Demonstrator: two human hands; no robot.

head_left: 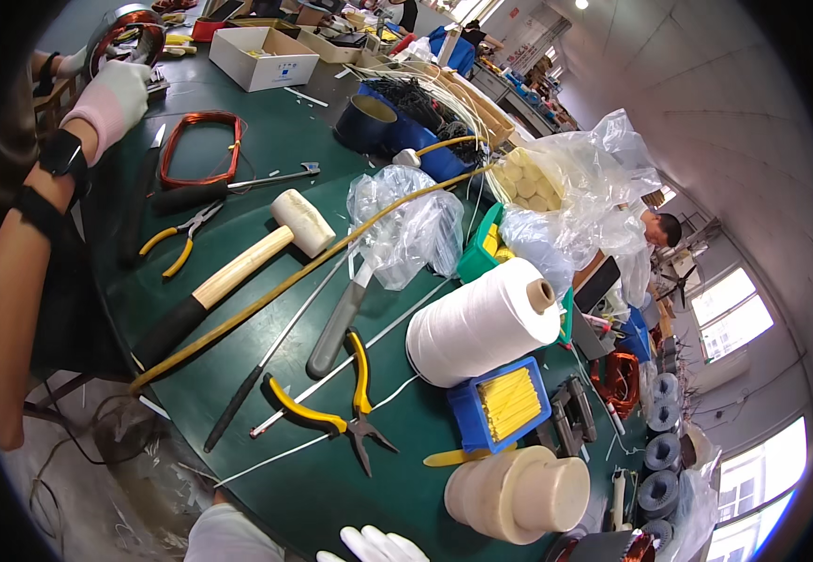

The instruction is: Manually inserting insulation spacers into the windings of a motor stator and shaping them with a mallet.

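Note:
Low in the picture, white-gloved fingers of my right hand (373, 545) reach in, stretched and slightly apart, holding nothing visible. A pale, fabric-covered shape at the lower edge appears to be my left hand (230, 536); its fingers are hidden. Beside it ends a thin white cord (284, 457). Yellow-handled pliers (359, 429) lie open above my right hand. To its right stands a cream stepped cylinder (486, 496). Farther up are a white thread spool (481, 323) on its side and a blue box (462, 412) of yellow strips.
A co-worker's gloved hand (118, 98) holds a copper-wound ring (97, 42) at the far left. A white-headed mallet (238, 272), smaller pliers (186, 239), a copper coil (167, 155), a grey-handled knife (339, 328) and a plastic bag (406, 220) lie across the green table (266, 201).

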